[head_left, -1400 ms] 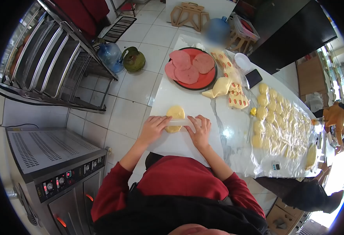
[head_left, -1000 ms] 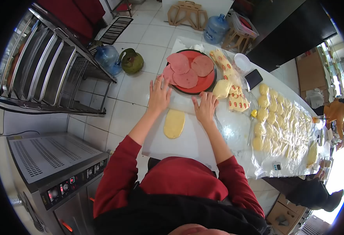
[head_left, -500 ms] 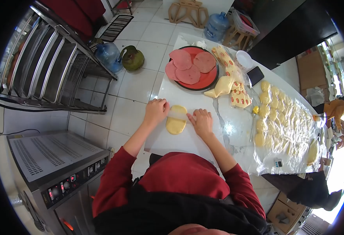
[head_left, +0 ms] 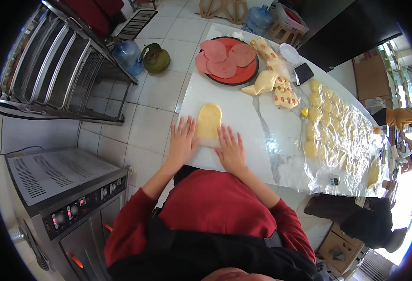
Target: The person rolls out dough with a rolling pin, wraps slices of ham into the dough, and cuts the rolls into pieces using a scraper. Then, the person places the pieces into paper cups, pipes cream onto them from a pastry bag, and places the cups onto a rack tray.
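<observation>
An oval of flattened yellow dough [head_left: 209, 120] lies on the white sheet at the near left part of the table. Across its near end is a pale rolling pin [head_left: 207, 142], mostly hidden by my hands. My left hand [head_left: 183, 143] rests over the pin's left end, fingers stretched out. Over its right end lies my right hand [head_left: 231, 149], its fingers also extended and apart. Beyond the dough, a red plate [head_left: 243, 75] with a black rim holds several round pink slices [head_left: 222, 68]. A filled piping bag [head_left: 265, 82] sits to the plate's right.
Plastic film covers several rows of dough balls [head_left: 314, 114] at the right. A phone [head_left: 303, 73], a white bowl [head_left: 289, 53] and a small timer [head_left: 334, 180] lie on the table. At left stand a tray rack [head_left: 70, 70] and an oven [head_left: 65, 178]. People work at far right.
Both hands have come back toward my body with the pin, from the dough's middle to its near end. Their fingers have gone from curled to stretched out. The dough looks longer.
</observation>
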Tool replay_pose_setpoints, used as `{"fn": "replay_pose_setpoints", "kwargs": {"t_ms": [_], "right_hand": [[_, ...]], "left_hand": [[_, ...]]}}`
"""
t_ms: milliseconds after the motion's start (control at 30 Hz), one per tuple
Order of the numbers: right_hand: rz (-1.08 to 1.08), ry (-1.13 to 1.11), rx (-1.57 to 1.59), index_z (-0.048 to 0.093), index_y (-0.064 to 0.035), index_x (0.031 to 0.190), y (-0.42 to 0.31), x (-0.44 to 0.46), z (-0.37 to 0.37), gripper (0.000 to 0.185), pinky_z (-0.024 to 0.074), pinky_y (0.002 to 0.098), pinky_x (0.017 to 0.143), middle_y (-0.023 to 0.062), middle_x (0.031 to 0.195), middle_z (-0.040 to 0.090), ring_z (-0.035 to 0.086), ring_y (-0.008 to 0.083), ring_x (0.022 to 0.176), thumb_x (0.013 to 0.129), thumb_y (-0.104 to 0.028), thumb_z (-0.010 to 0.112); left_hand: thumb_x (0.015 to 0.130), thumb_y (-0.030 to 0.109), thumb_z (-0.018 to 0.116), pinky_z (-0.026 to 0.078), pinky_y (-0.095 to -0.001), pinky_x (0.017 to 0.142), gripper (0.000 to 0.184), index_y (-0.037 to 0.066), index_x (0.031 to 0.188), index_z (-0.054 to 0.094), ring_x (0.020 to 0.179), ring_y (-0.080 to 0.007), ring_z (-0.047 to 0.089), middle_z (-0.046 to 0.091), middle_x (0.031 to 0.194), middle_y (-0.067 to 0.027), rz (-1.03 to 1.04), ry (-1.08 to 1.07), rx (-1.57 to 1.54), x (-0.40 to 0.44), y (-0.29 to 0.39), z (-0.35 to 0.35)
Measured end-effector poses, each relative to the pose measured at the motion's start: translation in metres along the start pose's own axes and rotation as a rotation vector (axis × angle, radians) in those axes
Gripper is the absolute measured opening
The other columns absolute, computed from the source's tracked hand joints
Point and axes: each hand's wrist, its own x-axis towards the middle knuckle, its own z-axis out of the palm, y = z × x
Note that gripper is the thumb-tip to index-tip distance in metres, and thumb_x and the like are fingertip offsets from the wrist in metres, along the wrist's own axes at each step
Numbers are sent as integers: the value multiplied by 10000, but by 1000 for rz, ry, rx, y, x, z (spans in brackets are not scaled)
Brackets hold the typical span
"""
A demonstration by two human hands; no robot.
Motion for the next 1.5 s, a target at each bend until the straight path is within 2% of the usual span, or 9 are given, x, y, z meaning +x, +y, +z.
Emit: {"fn": "replay_pose_setpoints", "kwargs": {"t_ms": [100, 233, 367, 400, 567, 667, 1267, 1367, 1500], "right_hand": [[-164, -109, 43, 250, -82, 1348, 3, -34, 6, 586, 187, 432, 1036, 104, 1394, 248, 218, 242, 1294, 851, -304, 466], [-88, 28, 603, 328, -66, 1302, 40, -35, -24, 521, 257, 403, 1011, 139, 1328, 348, 305, 279, 1245, 828, -164, 519], [398, 564, 365, 446, -19, 1191, 149, -12, -60, 409, 376, 393, 908, 197, 1179, 482, 466, 358, 1072, 798, -85, 540], [582, 569, 292, 489, -5, 1146, 181, -11, -63, 378, 390, 396, 880, 201, 1131, 513, 479, 356, 1045, 780, -73, 549], [740, 602, -127, 619, -81, 1015, 246, -5, -69, 301, 369, 371, 842, 88, 974, 615, 509, 255, 950, 721, -147, 628], [787, 565, -239, 661, -128, 939, 257, 1, -67, 245, 335, 351, 819, 33, 901, 640, 503, 212, 896, 708, -209, 641], [668, 628, -198, 677, -109, 716, 278, 13, -53, 95, 371, 360, 744, 75, 693, 635, 535, 233, 754, 666, -150, 608], [688, 706, 210, 689, -108, 758, 281, 10, -50, 115, 422, 338, 659, 71, 671, 626, 547, 222, 679, 664, -153, 641], [731, 679, 774, 669, -36, 838, 236, -6, -62, 134, 442, 244, 634, 36, 731, 639, 545, 99, 648, 743, -124, 636]], "left_hand": [[808, 252, 521, 94, -516, 1038, 515, 94, 1276, 371, 1231, -246, 319, 412, 1271, -90, 39, -43, -3, -45, 11, -2], [662, 74, 630, 219, -466, 992, 406, 118, 1053, 530, 965, -178, 499, 530, 967, -36, 85, 121, -99, -70, -2, 18], [722, 90, 574, 291, -429, 902, 330, 99, 1049, 534, 972, -224, 481, 536, 994, -68, -4, 308, -21, -75, -11, -5], [742, 97, 560, 292, -427, 896, 312, 86, 1053, 529, 971, -240, 475, 535, 997, -80, -34, 383, -47, -69, -12, -14], [827, 132, 503, 296, -411, 872, 274, 16, 1075, 497, 968, -303, 448, 529, 997, -129, -218, 719, -197, -37, -20, -33], [867, 143, 468, 329, -390, 864, 279, -12, 1100, 467, 992, -297, 442, 503, 1047, -144, -292, 828, -298, -17, -19, -40], [892, 171, 466, 321, -361, 919, 357, -25, 1185, 409, 1060, -261, 429, 443, 1127, -160, -481, 867, -504, -5, -35, -30], [893, 171, 465, 314, -352, 928, 364, -34, 1187, 404, 1072, -247, 423, 440, 1143, -156, -486, 890, -566, -4, -39, -26], [897, 172, 460, 307, -336, 935, 372, -45, 1191, 392, 1082, -227, 420, 434, 1168, -151, -505, 912, -641, -11, -45, -23]]}}
